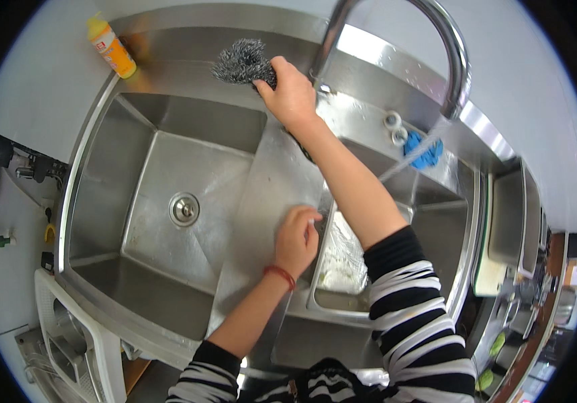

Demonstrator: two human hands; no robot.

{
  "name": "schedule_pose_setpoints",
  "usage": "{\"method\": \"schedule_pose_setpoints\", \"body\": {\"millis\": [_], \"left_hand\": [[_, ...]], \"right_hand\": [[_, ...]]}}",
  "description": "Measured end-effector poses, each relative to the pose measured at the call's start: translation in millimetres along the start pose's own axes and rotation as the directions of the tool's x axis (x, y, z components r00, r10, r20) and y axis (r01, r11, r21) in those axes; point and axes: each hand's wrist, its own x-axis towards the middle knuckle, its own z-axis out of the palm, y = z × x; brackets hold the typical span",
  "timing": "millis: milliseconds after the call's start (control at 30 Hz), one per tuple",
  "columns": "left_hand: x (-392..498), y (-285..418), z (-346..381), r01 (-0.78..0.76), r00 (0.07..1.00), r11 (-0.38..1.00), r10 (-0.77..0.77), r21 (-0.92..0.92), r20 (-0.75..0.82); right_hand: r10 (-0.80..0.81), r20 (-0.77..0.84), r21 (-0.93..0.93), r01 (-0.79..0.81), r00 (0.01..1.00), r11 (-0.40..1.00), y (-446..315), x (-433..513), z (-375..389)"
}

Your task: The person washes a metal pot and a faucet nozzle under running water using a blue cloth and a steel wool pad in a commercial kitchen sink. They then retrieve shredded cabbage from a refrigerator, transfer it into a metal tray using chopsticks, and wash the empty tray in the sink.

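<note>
My right hand (292,95) grips a dark grey, bristly wire scrubber (243,63) over the back ledge of a steel double sink. Below it, my left hand (296,242), with a red band at the wrist, is over the divider (263,201), fingers curled. Whether its fingertips touch the near rim of a pan is hidden. This rectangular metal pan (313,302) sits in the right basin (439,237). Water and small bits lie in it, partly behind my right forearm. A stream of water falls from the curved faucet (457,65) behind that arm.
The left basin (192,166) has a drain (184,209). A yellow-orange bottle (112,48) stands at the back left. Blue crumpled material (423,151) and two small white round items (395,128) lie on the back ledge. A white plastic crate (94,342) stands lower left; deep metal pans (507,216) stand right.
</note>
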Motion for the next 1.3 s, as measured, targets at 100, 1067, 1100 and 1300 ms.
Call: {"method": "schedule_pose_setpoints", "body": {"millis": [100,1067,1100,1300], "left_hand": [[3,-3,-4,0.043,0.999,0.999,-0.043,-0.016,0.003],[7,3,-3,-0.065,0.992,0.947,0.026,0.315,0.125],[7,6,0,-0.021,0.99,0.969,-0.014,0.246,0.139],[27,-10,26,0.196,0.86,0.88,-0.366,0.433,0.354]], "right_hand": [[0.052,-0.14,0.296,-0.008,0.989,0.955,3,-52,-42],[0.577,0.183,0.27,-0.605,0.796,0.749,97,-275,-35],[0.519,0.177,0.294,-0.548,0.836,0.783,95,-280,-42],[0.177,0.346,0.449,-0.328,0.922,0.831,73,-300,-84]]}}
